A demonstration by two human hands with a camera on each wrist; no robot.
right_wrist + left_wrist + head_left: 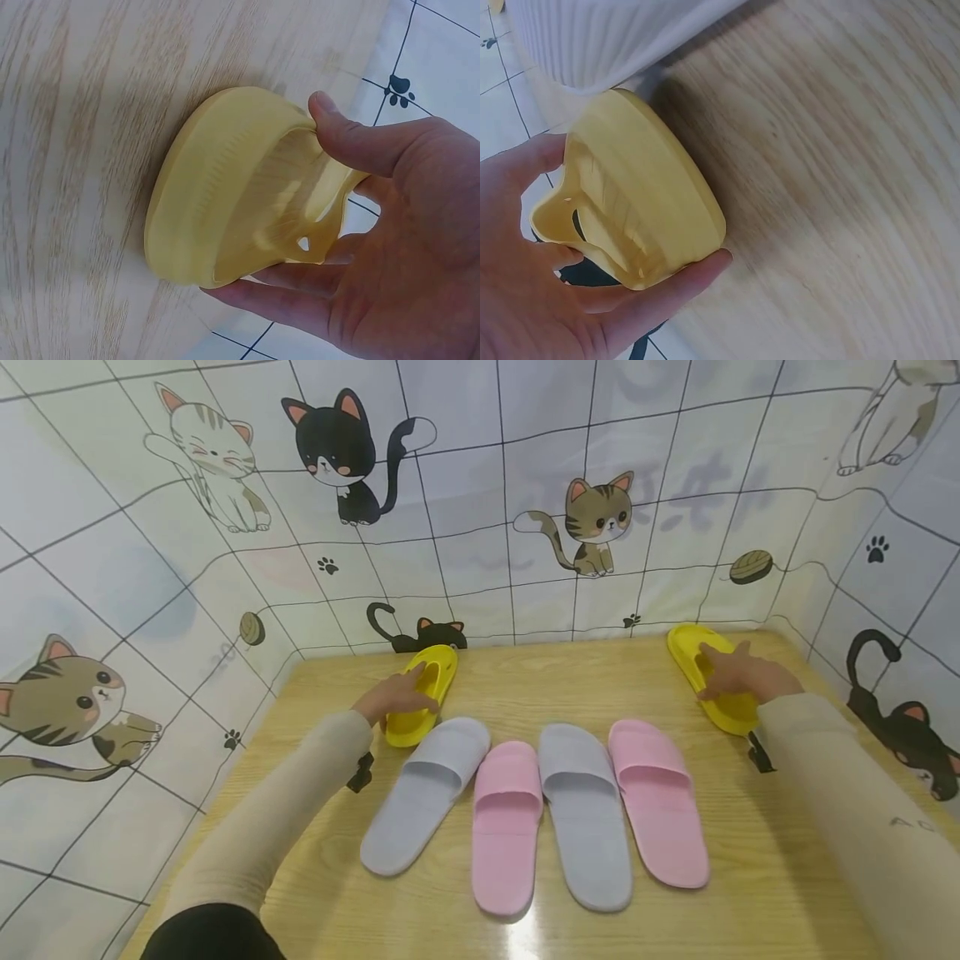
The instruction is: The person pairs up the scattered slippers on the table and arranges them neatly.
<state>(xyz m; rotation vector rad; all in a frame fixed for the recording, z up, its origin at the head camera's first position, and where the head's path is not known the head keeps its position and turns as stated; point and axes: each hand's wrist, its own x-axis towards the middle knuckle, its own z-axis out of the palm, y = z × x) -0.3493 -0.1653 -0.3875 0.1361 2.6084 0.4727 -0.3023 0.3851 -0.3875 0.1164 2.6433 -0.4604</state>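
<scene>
Pinching yellow clogs [411,728] [727,712] on a wood-grain tabletop [555,685], left hand [396,695] and right hand [742,675] near cat-printed walls [465,560].

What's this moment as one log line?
left hand: holds left yellow shoe | right hand: holds right yellow shoe | table: two grey slippers, two pink slippers, alternating

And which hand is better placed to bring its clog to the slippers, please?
The left hand, probably: its clog lies near a grey slipper; the right hand has its clog farther off.
</scene>
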